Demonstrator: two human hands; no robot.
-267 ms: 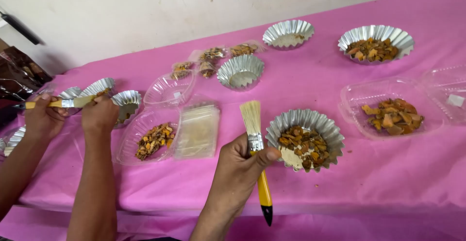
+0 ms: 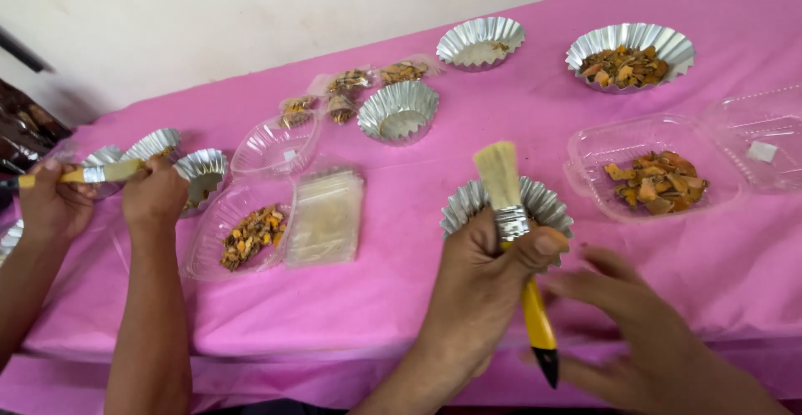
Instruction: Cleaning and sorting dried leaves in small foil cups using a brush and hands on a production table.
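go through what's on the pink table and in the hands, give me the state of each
left hand: closed around the brush
yellow-handled brush: upright, bristles up
right hand: open, holding nothing
foil cup behind brush: partly hidden, contents unseen
clear clamshell on right: lid open, orange-brown pieces inside
clear clamshell on left: lid open, pieces inside
far right foil cup: filled with pieces
middle foil cup: nearly empty
co-worker's hands: holding a second brush
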